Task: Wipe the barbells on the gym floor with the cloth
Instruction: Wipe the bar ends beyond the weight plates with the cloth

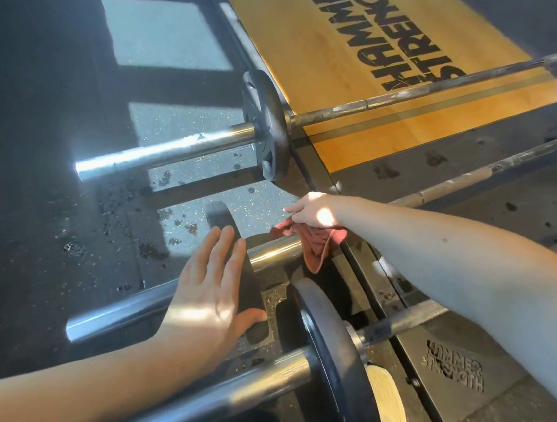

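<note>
Three barbells lie across the dark gym floor. The middle barbell (274, 250) carries a black plate (242, 276), and my left hand (210, 293) presses flat against that plate's outer face with straight fingers. Just right of the plate, my right hand (315, 212) grips a reddish cloth (318, 244) wrapped over the middle bar's sleeve. The far barbell (167, 150) with its own black plate (266, 126) lies behind. The near barbell (194, 402) with a large black plate (334, 359) crosses the bottom of the view.
A wooden lifting platform (356, 48) with black lettering lies at the back right, framed by a dark metal edge (459, 374). Wet spots dot the rubber floor (38, 133). A beige shoe (390, 402) shows beside the near plate.
</note>
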